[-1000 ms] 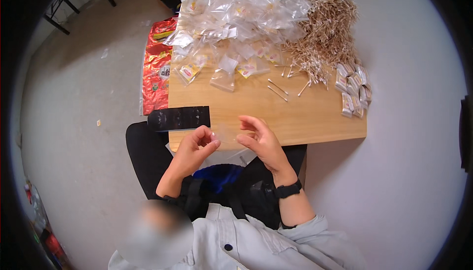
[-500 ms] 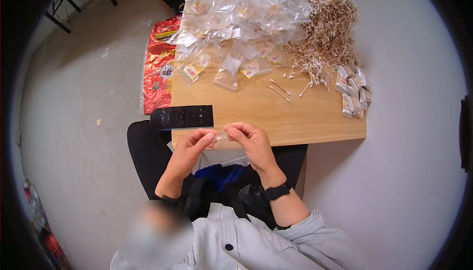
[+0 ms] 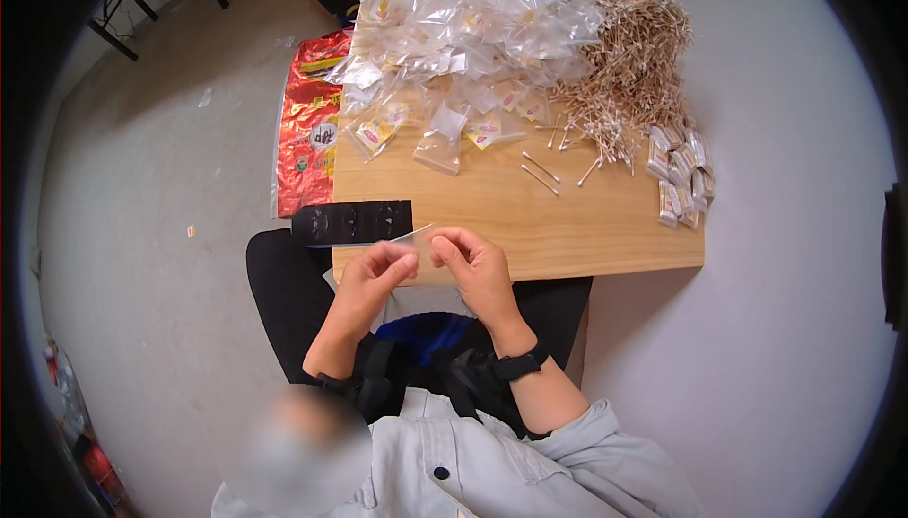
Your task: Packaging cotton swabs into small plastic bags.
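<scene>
Close to the table's near edge, a small clear plastic bag (image 3: 425, 251) is stretched between my two hands. My left hand (image 3: 372, 281) pinches it on one side with thumb and fingers. Opposite it, the curled fingers and thumb of my right hand (image 3: 478, 277) grip the other side. The bag is see-through, so its outline is hard to make out, and I cannot tell if anything is inside. Beside my left hand lies a flat black item (image 3: 352, 223) at the table's left edge.
A heap of clear bags with yellow-and-white cards (image 3: 473, 21) covers the far table (image 3: 586, 234). Right of it rise piled cotton swabs (image 3: 634, 35); a few lie loose (image 3: 540, 179). Small packs (image 3: 676, 173) stand stacked at the right edge. A red printed sack (image 3: 307, 130) hangs left.
The clear bag, crumpled small between my fingertips before, is now spread out flatter and its upper edge shows. My hands have moved slightly apart at the fingertips.
</scene>
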The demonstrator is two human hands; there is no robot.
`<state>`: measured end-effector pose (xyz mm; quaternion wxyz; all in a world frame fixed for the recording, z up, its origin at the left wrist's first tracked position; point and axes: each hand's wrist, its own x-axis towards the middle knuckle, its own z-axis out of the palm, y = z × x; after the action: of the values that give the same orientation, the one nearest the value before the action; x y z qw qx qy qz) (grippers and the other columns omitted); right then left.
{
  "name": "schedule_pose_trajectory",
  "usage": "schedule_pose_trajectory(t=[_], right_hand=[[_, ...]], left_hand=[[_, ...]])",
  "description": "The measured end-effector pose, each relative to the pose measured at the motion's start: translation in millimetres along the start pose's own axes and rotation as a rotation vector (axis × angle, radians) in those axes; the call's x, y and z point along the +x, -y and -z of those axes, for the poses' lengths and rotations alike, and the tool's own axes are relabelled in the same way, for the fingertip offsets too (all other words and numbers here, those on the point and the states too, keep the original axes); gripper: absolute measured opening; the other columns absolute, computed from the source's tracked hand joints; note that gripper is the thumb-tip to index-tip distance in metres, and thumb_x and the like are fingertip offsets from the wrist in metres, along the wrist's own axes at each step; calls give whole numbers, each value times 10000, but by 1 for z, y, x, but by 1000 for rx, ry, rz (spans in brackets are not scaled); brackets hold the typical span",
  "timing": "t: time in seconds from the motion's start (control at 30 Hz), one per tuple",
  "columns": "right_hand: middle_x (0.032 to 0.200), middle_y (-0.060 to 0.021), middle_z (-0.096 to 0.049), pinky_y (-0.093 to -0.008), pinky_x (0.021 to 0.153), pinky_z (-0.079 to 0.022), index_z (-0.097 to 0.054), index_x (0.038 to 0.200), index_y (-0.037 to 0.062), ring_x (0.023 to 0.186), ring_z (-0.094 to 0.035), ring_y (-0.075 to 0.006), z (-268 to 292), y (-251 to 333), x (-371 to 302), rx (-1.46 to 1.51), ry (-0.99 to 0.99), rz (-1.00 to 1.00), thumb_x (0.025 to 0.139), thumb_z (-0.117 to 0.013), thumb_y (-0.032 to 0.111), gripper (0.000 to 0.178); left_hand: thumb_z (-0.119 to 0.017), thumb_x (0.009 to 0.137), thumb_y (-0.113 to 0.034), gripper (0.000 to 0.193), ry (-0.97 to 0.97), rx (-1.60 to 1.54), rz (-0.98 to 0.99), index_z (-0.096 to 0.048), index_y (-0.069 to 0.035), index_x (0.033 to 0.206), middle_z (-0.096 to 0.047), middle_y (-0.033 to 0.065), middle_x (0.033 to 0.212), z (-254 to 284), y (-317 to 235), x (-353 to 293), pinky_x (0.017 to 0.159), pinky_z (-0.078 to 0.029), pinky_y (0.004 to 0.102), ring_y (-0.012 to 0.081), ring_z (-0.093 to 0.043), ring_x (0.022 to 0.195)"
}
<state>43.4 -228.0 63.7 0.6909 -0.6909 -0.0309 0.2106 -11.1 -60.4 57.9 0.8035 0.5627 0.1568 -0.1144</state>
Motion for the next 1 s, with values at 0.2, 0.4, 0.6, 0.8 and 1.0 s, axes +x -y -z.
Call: schedule_pose_trajectory(t=[0.2, 0.4, 0.6, 0.8, 1.0], right_hand=[[958, 12, -644, -194, 771, -439, -635, 1173, 14, 903, -584, -63, 10, 0, -9, 207, 70, -319, 951, -639, 266, 336], [849, 4, -660, -222, 739, -450, -694, 1060, 11, 786, -572, -55, 5, -15, -13, 250, 89, -412, 921, -670, 262, 287], [772, 17, -639, -202, 667, -444, -712, 909, 14, 709, -560, -57, 14, -16, -13, 101, 87, -299, 899, -701, 195, 182], [750, 8, -636, -220, 618, -453, -690, 837, 18, 678, -561, -66, 7, -10, -13, -6, 269, -319, 878, -720, 183, 172], [738, 17, -622, -214, 599, -439, -675, 817, 22, 665, -548, -59, 2, -7, -13, -62, 272, -332, 876, -722, 189, 183]], left_hand=[[-658, 935, -184, 180, -337, -339, 1, -663, -20, 1010, -642, 13, 856, 5, 3, 6, 746, -463, 218, 83, -584, 783], [-654, 935, -164, 196, -321, -287, 21, -637, -29, 1076, -639, 20, 906, 16, 17, 6, 785, -475, 228, 95, -597, 822], [-882, 613, -173, 931, -269, 962, -445, -419, -73, 1415, -391, 166, 1410, 4, -28, -15, 1059, -373, 395, 316, -390, 1305], [-879, 578, -150, 899, 156, 1167, -504, -468, -98, 1375, -489, 145, 1360, -3, -22, -23, 1122, -330, 457, 337, -375, 1355], [-852, 643, -170, 795, 121, 1043, -395, -493, -87, 1347, -553, 152, 1249, 2, -18, -29, 1109, -345, 459, 351, -507, 1195]])
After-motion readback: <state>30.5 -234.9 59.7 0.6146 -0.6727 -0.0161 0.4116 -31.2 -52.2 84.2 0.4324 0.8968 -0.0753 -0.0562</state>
